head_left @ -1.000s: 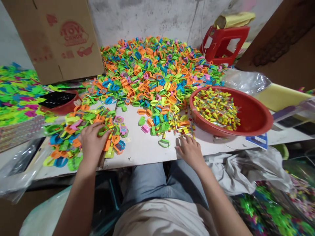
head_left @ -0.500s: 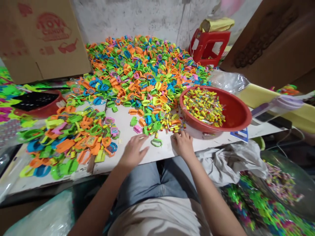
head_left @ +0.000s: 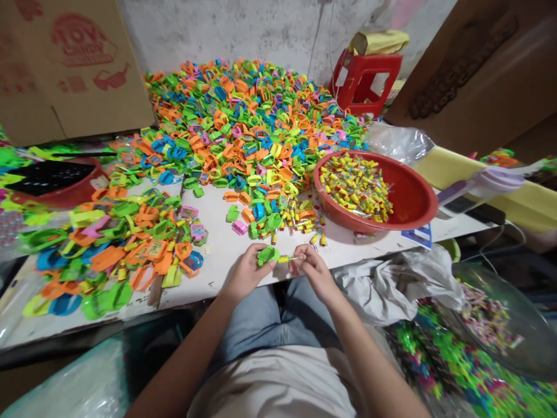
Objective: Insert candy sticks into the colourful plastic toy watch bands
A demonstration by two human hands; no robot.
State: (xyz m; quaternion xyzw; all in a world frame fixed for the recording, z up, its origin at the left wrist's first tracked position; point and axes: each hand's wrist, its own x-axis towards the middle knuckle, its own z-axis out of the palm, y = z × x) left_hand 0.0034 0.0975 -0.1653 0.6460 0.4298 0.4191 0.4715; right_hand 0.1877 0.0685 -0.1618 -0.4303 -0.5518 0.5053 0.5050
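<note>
My left hand (head_left: 249, 271) is closed on a green toy watch (head_left: 267, 255), held just above the table's front edge. Between thumb and fingers, my right hand (head_left: 314, 269) pinches a small candy tube (head_left: 284, 259) with a yellow wrapper, its yellow end close to the watch. Whether the tube touches the watch I cannot tell. Beyond my hands lie loose candy tubes (head_left: 300, 219) and a few toy watches, among them a pink one (head_left: 239, 227). A red basin (head_left: 418, 200) to the right holds many more yellow-wrapped tubes (head_left: 354, 186).
A large heap of toy watches (head_left: 243, 116) rests against the wall. Another pile of watches (head_left: 143, 244) lies at left, beside a cardboard box (head_left: 73, 75). A red stool (head_left: 363, 81) stands at the back right. Crumpled white plastic (head_left: 387, 284) hangs by the right edge.
My hands rose off the table and came together. The left has taken up a green toy watch from the tabletop, and the right a candy tube. The view shifted slightly.
</note>
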